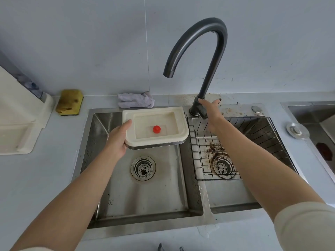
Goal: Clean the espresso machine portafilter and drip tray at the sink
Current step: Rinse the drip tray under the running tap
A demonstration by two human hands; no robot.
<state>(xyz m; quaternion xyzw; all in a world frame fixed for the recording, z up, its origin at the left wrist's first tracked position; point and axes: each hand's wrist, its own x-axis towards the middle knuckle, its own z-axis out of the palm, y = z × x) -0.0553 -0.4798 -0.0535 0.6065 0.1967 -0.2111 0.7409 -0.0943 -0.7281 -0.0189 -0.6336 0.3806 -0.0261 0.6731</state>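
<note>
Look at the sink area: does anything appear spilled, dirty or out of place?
Yes. Dark coffee-like grounds are smeared over the right basin floor under the wire rack, beside its drain, and brown specks spatter the counter around the faucet.

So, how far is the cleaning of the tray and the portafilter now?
Done: perhaps some emptying, since coffee grounds lie around the drain of the right basin. In hand: the left grip holds the tray over the left basin, and the right grip is at the base of the tap, from which no water runs. Left: rinsing the tray; the portafilter is not in view, so its state is unknown.
</note>
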